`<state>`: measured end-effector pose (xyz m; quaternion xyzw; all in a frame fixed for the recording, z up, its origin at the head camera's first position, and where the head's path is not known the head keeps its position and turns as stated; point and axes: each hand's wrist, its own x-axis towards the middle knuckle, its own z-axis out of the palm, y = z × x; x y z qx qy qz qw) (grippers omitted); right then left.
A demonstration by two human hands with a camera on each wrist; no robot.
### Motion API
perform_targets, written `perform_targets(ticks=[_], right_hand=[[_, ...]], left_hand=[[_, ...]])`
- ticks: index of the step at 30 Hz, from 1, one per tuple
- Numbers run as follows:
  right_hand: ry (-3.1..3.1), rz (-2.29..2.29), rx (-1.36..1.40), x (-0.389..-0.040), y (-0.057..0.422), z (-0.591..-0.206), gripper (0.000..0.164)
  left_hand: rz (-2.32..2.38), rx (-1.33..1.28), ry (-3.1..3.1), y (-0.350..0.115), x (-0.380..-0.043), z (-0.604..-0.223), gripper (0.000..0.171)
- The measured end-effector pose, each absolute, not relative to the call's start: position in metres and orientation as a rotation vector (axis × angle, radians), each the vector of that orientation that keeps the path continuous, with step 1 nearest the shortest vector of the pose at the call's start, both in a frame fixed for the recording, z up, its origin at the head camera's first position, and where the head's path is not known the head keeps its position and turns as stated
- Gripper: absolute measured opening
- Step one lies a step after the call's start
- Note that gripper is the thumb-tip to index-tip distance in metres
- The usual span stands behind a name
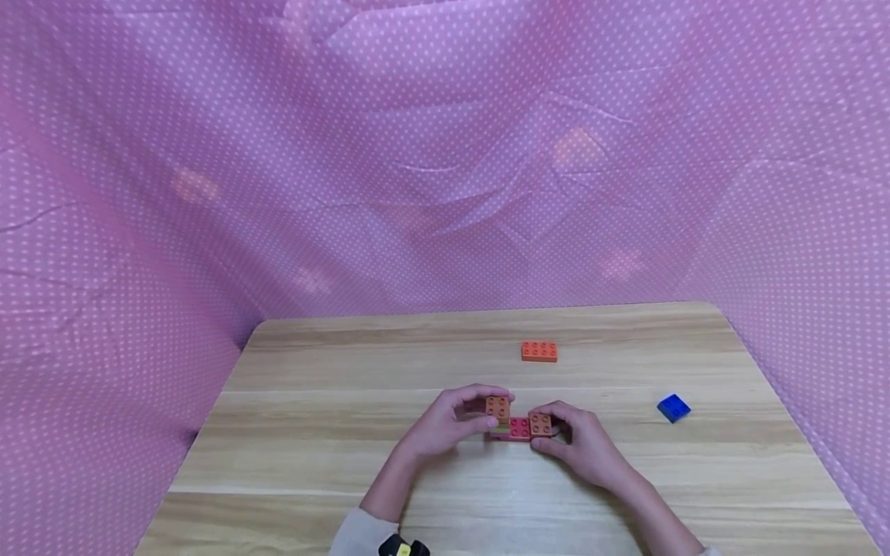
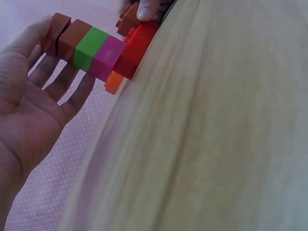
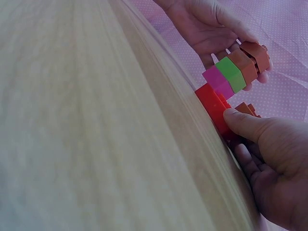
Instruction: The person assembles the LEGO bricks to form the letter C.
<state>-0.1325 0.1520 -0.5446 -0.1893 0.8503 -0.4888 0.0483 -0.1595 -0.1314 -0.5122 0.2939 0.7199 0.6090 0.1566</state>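
Note:
My left hand [image 1: 445, 425] pinches the top brown brick [image 2: 59, 30] of a small tower between thumb and fingers. That brick is slightly tilted, with a dark gap between it and the second brown brick [image 2: 76, 40]. Below them are a green brick [image 2: 90, 49] and a magenta brick [image 2: 109, 57], on the left end of a long red brick [image 1: 519, 428]. At the red brick's right end sits another brown brick [image 1: 540, 425]. My right hand [image 1: 587, 448] grips that end, its thumb on the red brick's side in the right wrist view.
An orange brick [image 1: 539, 352] lies farther back on the wooden table [image 1: 334, 432]. Off to the right is a blue brick [image 1: 674, 408]. Pink dotted cloth [image 1: 445, 193] hangs behind the table and along both sides.

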Motion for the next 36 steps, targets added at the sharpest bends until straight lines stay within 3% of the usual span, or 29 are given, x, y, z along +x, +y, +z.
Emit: perform_targets(ticks=[30, 36], right_hand=[[2.61, -1.493, -0.569, -0.131, 0.15, -0.544, 0.043], [2.611, -1.498, -0.553, -0.132, 0.149, -0.544, 0.043]], left_hand=[[1.662, 0.753, 2.291, -0.126, -0.153, -0.503, 0.04], [1.656, 0.824, 2.285, -0.128, -0.156, -0.504, 0.052]])
